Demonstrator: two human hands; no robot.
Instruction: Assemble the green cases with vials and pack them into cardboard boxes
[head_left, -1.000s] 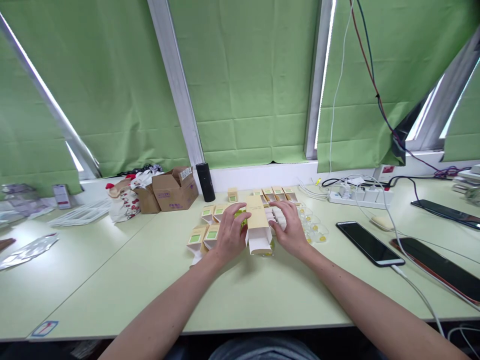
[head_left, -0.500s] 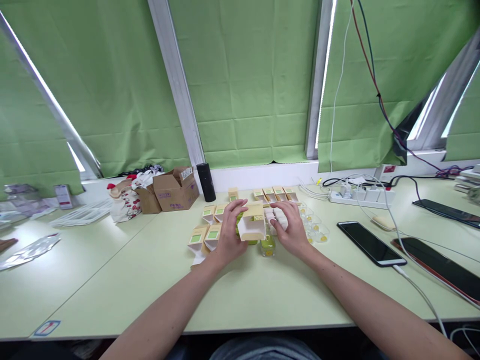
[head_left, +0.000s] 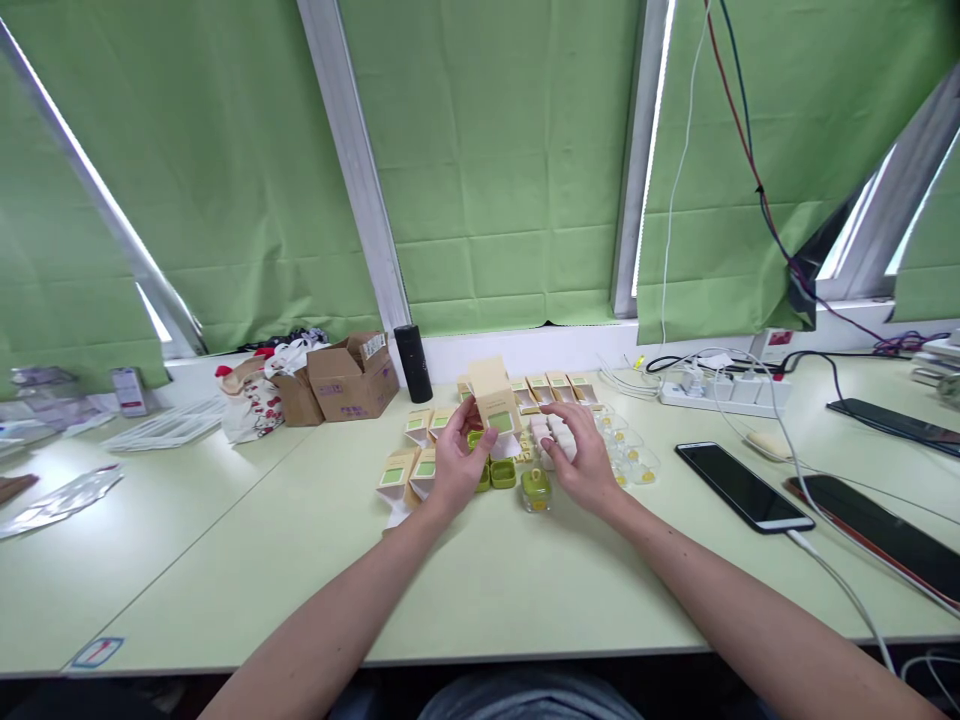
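My left hand (head_left: 459, 465) grips a small cream carton (head_left: 493, 395) by its left side; a green square shows on the carton's face. My right hand (head_left: 583, 460) hovers with thumb and fingers apart, just right of several white blocks (head_left: 538, 430), holding nothing. Between the hands stands a small clear jar with a green lid (head_left: 536, 488). Several green square cups (head_left: 503, 474) lie behind and left of the jar, partly hidden by my left hand. More cream cartons (head_left: 395, 472) stand left of it.
Clear cups with yellow spots (head_left: 637, 465) lie right of my right hand. Further right are a phone (head_left: 739, 487) on a cable and a power strip (head_left: 720, 395). At the back stand a black cylinder (head_left: 413, 365) and a brown cardboard box (head_left: 352, 378).
The carton in my left hand has turned: its open end faced me before, now its green-square face shows. My right hand has stayed nearly in place.
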